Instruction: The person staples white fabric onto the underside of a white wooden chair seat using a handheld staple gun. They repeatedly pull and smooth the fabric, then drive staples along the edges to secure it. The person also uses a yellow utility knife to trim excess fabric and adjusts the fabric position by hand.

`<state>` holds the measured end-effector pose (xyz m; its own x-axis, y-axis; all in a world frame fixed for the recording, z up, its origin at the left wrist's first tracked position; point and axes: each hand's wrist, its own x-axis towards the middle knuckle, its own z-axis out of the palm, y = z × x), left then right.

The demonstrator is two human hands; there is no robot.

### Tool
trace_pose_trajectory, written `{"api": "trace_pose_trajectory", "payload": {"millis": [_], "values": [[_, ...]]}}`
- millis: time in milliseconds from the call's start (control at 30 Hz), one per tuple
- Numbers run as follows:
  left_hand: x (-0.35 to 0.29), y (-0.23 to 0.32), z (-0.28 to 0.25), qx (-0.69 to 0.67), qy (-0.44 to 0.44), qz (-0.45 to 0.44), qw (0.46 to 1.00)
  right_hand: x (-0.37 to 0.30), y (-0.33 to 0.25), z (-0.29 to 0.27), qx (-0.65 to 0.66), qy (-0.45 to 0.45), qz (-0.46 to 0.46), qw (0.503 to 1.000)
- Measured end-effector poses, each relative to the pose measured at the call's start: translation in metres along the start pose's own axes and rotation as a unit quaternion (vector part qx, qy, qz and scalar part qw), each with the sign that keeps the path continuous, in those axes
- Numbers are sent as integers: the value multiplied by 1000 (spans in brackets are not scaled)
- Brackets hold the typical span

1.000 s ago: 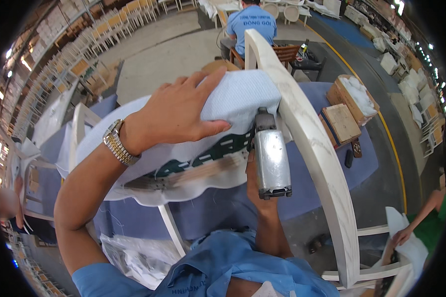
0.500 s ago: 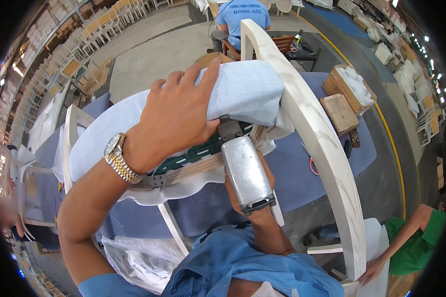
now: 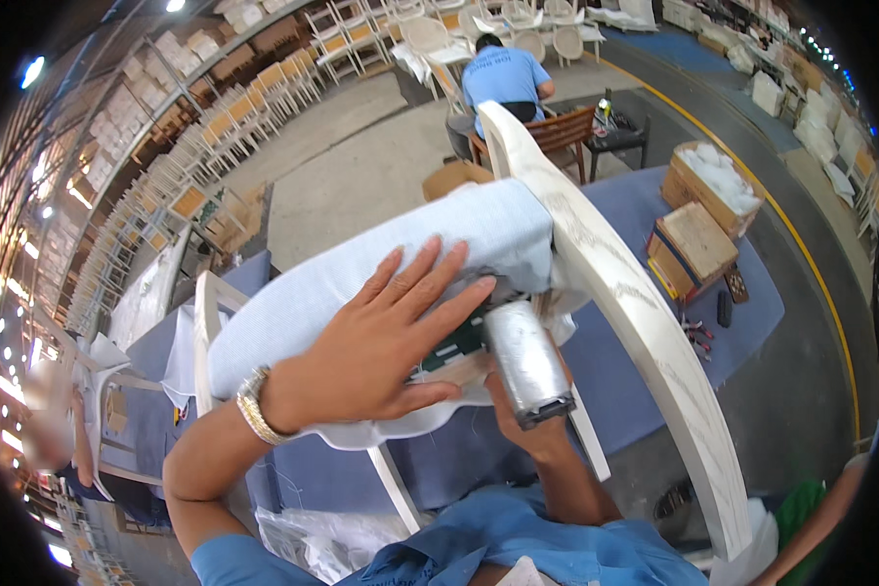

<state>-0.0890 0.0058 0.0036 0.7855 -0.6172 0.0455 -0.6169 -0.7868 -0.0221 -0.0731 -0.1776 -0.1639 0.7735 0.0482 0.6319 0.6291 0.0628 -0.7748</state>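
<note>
A chair with a whitewashed wooden frame (image 3: 620,303) is in front of me, tipped so its seat underside partly shows. Light blue fabric (image 3: 361,262) wraps its padded seat. My left hand (image 3: 376,337) lies on the fabric's near edge with fingers spread, holding nothing. My right hand (image 3: 518,425) grips a silver staple gun (image 3: 527,359), its nose against the folded fabric near the frame's right side. Part of the right hand is hidden behind the tool. Green webbing (image 3: 459,347) shows between my left hand and the gun.
Beneath the chair is a blue-covered table (image 3: 606,410). On its right lie a carton of white stuffing (image 3: 718,186), a smaller cardboard box (image 3: 693,249) and red-handled pliers (image 3: 695,337). A person in blue (image 3: 506,78) sits ahead; a green-sleeved person's arm (image 3: 820,527) is at lower right.
My left hand has slid from the top of the fabric toward its near edge, fingers spreading. The staple gun stays at the seat's edge, tilted slightly differently. The whole view has shifted.
</note>
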Motion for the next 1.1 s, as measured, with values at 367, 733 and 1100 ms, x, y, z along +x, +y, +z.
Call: {"api": "trace_pose_trajectory", "payload": {"millis": [367, 733, 1100], "values": [[38, -148, 12, -357, -115, -162, 913, -1, 32, 2, -177, -4, -137, 975], [17, -51, 11, 4, 30, -173, 984, -1, 9, -1, -68, -20, -76, 995], [19, -35, 15, 62, 44, -220, 973, -4, -16, 22, 21, -54, -21, 998]]}}
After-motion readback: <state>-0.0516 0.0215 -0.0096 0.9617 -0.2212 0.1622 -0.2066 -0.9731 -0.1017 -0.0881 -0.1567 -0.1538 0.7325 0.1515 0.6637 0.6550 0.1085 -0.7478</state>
